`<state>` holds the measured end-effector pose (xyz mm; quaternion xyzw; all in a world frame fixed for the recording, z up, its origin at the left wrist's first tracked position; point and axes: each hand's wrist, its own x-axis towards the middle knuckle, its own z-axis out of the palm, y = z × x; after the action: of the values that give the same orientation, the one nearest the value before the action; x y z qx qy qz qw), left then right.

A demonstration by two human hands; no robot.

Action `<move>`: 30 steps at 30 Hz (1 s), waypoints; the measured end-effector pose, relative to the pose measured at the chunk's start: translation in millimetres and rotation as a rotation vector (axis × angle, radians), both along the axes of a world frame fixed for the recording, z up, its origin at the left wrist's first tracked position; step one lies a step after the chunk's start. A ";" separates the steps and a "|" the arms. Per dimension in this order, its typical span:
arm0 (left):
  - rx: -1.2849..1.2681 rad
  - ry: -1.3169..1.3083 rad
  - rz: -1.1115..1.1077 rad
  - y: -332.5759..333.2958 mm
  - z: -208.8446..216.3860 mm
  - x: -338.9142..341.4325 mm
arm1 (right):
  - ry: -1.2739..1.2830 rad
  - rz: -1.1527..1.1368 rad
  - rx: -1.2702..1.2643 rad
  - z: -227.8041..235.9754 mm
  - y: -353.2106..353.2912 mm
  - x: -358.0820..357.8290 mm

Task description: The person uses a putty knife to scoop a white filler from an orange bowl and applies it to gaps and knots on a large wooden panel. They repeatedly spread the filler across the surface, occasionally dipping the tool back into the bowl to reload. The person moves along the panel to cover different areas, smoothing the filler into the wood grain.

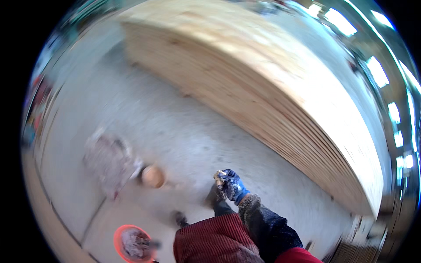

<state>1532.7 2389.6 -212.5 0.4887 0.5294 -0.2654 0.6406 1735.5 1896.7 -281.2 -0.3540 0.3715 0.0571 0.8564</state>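
My right hand (231, 185) wears a dark blue glove smeared with pale matter. Its fingers are curled closed; whatever they hold, if anything, cannot be made out. It is in front of my body, above the concrete floor, apart from the large stack of boards. My left hand does not show. At the lower left an orange-red bucket (117, 243) holds greyish-white, lumpy material (133, 241), with a blurred dark shape at its right side. The long stack of pale wooden boards (263, 101) runs from the upper left to the lower right.
On the concrete floor (175, 131) to the left lies a blurred clear plastic bag (107, 162) with greyish contents, beside a round tan object (153, 176). More wooden pieces (357, 245) stand at the lower right. Bright windows (378, 72) line the far right.
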 end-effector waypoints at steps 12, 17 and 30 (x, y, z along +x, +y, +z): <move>-0.148 -0.509 -0.993 -594.2 76.8 52.2 | -0.216 -1.023 -0.237 102.9 -521.4 -621.1; -0.338 -0.345 -1.178 -838.8 47.4 -58.9 | -0.308 -1.395 0.001 67.9 -548.1 -848.1; -0.848 -0.334 -1.912 -1473.5 97.1 -523.5 | -0.298 -1.887 -0.163 240.0 -984.7 -1285.8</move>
<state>1009.1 916.2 -115.3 0.4690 -0.3059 -0.7518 0.3483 449.7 912.0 -41.2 0.0289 0.3937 -0.7278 0.5608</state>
